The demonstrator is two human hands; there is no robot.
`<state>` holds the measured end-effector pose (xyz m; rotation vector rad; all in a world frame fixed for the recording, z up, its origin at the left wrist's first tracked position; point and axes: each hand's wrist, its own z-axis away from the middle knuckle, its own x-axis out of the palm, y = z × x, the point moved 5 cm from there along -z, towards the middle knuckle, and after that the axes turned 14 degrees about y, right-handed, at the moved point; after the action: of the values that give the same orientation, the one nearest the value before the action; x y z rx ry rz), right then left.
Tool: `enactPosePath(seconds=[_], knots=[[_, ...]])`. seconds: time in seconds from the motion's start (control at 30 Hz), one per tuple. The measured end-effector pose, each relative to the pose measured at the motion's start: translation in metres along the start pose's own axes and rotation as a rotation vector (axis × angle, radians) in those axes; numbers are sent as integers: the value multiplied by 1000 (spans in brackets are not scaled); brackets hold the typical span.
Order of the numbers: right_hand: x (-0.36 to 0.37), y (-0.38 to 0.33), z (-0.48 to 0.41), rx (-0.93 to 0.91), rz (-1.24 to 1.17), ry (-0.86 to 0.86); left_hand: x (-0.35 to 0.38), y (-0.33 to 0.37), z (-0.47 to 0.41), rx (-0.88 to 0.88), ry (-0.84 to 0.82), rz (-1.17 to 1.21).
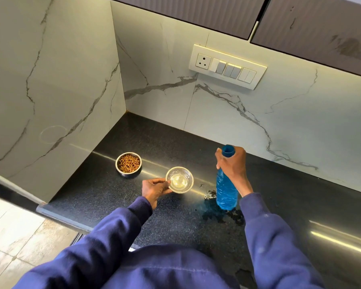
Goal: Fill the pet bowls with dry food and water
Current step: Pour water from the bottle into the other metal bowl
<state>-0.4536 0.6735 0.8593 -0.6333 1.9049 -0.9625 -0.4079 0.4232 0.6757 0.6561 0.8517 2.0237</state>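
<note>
A steel bowl full of brown dry food stands on the black counter near the left wall. To its right sits a clear glass bowl with water in it. My left hand grips that bowl's left rim. A blue plastic bottle stands upright further right, its blue cap on. My right hand is wrapped around the bottle's neck and cap.
Spilled water lies on the counter around the bottle's base. Marble walls close the counter at the left and back. A switch panel sits on the back wall under dark cabinets. The counter's front edge runs at lower left, above tiled floor.
</note>
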Motion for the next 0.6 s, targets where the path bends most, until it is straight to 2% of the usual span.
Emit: enactPosePath(seconds=[0.23,0.6], knots=[[-15,39,4,167,-284,253,-1,-14,-24,-7,69,-65],[-19,56,23,112,-338,384,2,-27,-46,-9,164,-81]])
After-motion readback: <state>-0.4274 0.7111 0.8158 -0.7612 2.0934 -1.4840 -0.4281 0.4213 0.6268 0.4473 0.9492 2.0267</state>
